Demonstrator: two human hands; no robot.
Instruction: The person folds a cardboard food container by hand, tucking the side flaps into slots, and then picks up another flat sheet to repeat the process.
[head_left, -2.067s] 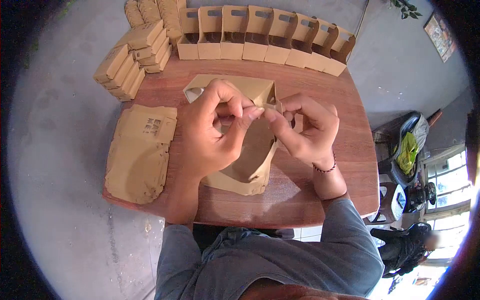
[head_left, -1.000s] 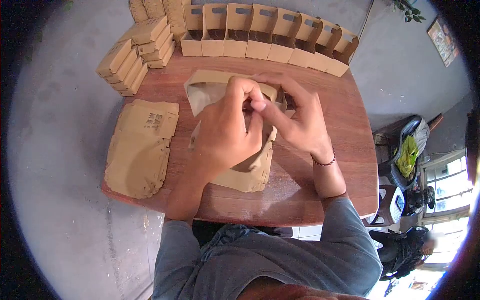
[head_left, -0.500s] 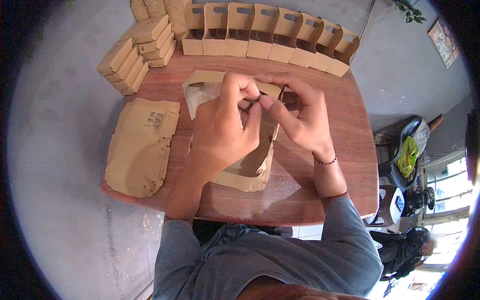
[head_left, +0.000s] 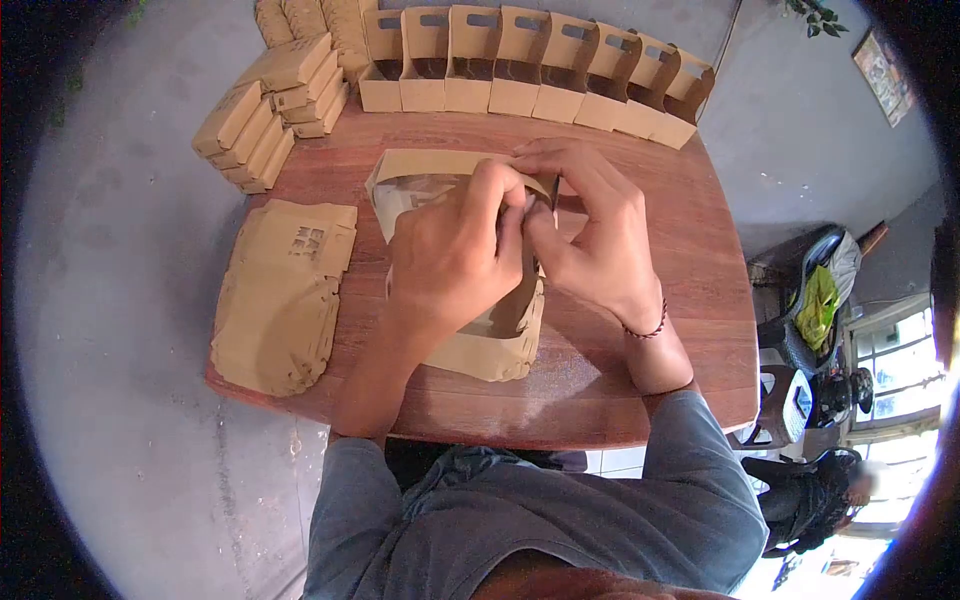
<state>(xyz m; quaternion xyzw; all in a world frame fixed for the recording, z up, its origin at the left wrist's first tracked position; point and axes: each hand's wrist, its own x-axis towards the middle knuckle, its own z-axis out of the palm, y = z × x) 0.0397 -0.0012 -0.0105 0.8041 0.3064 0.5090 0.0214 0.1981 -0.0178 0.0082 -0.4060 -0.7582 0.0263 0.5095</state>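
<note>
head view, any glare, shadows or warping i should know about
Head view: black rounded corners and a strong wide-lens look; head view, right side: windows blown out to near white; head view, middle: glare on the table beside the open carton, with a shadow near it; head view, left: a soft shadow over the flat cardboard.

Green leaves (head_left: 824,22), wall picture (head_left: 883,78), dark-clothed person (head_left: 808,500)

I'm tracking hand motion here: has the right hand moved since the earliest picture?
Yes. Judged against the row of standing cartons, the right hand has moved toward that row and to the person's left.
</note>
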